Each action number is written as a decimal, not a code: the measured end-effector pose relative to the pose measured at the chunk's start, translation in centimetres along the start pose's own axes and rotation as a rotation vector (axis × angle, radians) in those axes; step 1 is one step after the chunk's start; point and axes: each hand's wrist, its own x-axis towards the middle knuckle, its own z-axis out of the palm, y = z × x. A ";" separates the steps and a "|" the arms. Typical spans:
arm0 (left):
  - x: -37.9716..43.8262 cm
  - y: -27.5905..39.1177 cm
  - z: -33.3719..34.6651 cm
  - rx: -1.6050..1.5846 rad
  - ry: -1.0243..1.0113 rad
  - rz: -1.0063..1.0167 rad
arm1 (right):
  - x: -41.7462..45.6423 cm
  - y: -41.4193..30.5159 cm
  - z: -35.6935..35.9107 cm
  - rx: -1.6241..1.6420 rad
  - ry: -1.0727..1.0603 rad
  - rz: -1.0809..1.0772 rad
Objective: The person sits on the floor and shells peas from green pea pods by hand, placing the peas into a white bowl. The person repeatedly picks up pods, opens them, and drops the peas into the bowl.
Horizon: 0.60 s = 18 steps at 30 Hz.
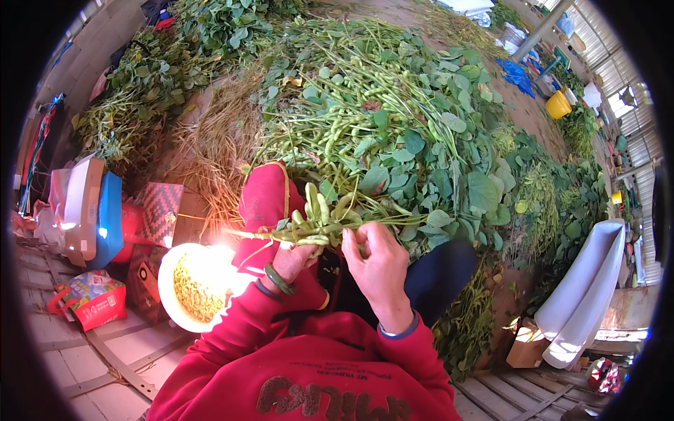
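My left hand [295, 259], with a green bangle at its wrist, grips a soybean stalk with green pods [318, 213] over my lap. At the right side of those pods is my right hand [375, 251], its fingers curled with thumb and index close together; whether they pinch a pod I cannot tell. A large heap of soybean plants [368, 116] with pods and leaves lies on the ground before me. Left of my left hand stands a white bucket [167, 287] holding many small yellow-green pieces [195, 289], partly washed out by bright sunlight.
Bare dry stalks [226, 131] lie left of the heap. Boxes, a blue container [108, 218] and a red printed bag [97, 302] are at the left. A long white foam-like piece [579, 289] and a small cardboard box [526, 344] are at the right. A yellow bucket [558, 105] stands farther back.
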 end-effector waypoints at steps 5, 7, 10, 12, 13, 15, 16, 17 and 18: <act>-0.3 2.4 -1.3 0.078 -0.040 0.016 | 1.0 -1.2 0.5 -0.067 -0.208 -0.177; -0.2 3.1 -3.0 0.166 -0.126 0.102 | 1.2 0.5 2.7 -0.063 -0.231 -0.259; -0.3 4.5 -5.6 0.100 -0.203 0.074 | 1.6 0.3 4.9 0.141 -0.175 -0.252; -0.4 4.5 -6.2 -0.135 -0.179 0.100 | 1.8 -0.3 6.2 0.403 -0.103 -0.170; -0.6 4.3 -5.9 -0.285 -0.126 0.114 | 1.9 -0.5 6.1 0.551 -0.193 0.009; -0.6 4.0 -5.0 -0.442 -0.118 0.032 | 1.8 1.9 9.1 0.744 -0.077 0.133; -0.7 3.8 -4.6 -0.454 -0.155 -0.059 | 1.5 2.8 9.8 0.917 -0.164 0.356; -0.8 3.6 -4.3 -0.464 -0.193 -0.150 | 1.1 3.6 10.1 0.991 -0.163 0.537; -1.3 2.8 -4.1 -0.374 -0.161 -0.245 | 0.8 3.8 9.7 1.037 -0.206 0.658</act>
